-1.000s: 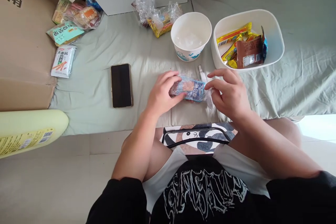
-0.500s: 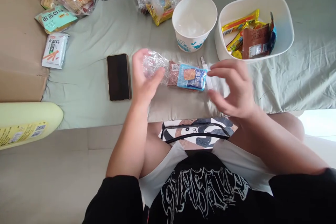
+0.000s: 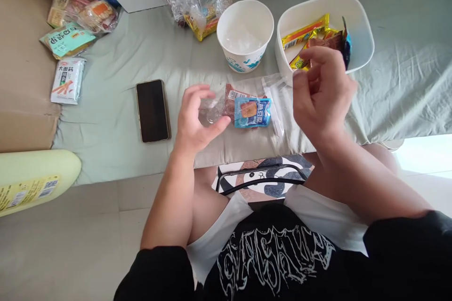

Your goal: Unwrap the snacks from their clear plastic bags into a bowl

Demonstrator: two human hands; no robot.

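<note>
Several left fingers (image 3: 194,95) spread, near blue packet (image 3: 252,113)

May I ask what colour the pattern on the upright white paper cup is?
Blue, on the upright white paper cup, shown in the head view.

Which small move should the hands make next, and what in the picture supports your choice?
Perhaps close the left hand gently on the clear plastic left of the brown snack packet, to steady it: that hand's thumb and fingers stand spread about it, while the right hand is raised right of the blue snack packet; whether it pinches anything is unclear.
</note>
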